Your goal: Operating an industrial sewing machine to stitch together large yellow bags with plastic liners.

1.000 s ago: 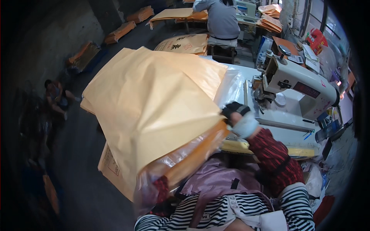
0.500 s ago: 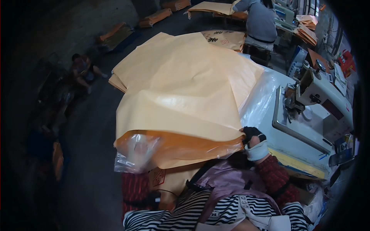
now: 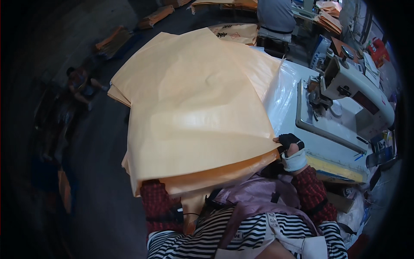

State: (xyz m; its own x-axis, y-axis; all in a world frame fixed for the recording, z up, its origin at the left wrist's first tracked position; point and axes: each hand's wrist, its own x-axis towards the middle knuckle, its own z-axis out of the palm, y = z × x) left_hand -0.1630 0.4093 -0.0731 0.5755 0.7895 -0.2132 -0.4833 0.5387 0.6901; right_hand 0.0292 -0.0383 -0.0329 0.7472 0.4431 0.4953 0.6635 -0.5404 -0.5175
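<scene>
A large tan sack (image 3: 194, 108) lies before me with its mouth toward my body, and an orange inner face (image 3: 224, 175) shows along the gap. My right hand (image 3: 292, 146), in a black and white glove with bare fingertips showing, pinches the sack's right mouth corner. On the other side my left forearm (image 3: 161, 203), in a dark red checked sleeve, runs in under the sack's upper layer. My left hand is hidden inside, so its fingers and whatever they hold do not show. More tan sacks (image 3: 258, 64) lie beneath this one.
Right of the sacks, a white sewing machine (image 3: 358, 90) stands on a pale table (image 3: 286, 129). Clear plastic film (image 3: 280, 95) lies beside the sacks. A person (image 3: 276, 17) sits at the back; another (image 3: 82, 84) is low down at left. Bundled sacks (image 3: 114, 39) rest on the floor.
My left hand, blurred with clear plastic film at the sack's mouth before, has gone inside under the upper layer. That layer now hangs lower over the opening. My right hand keeps its hold.
</scene>
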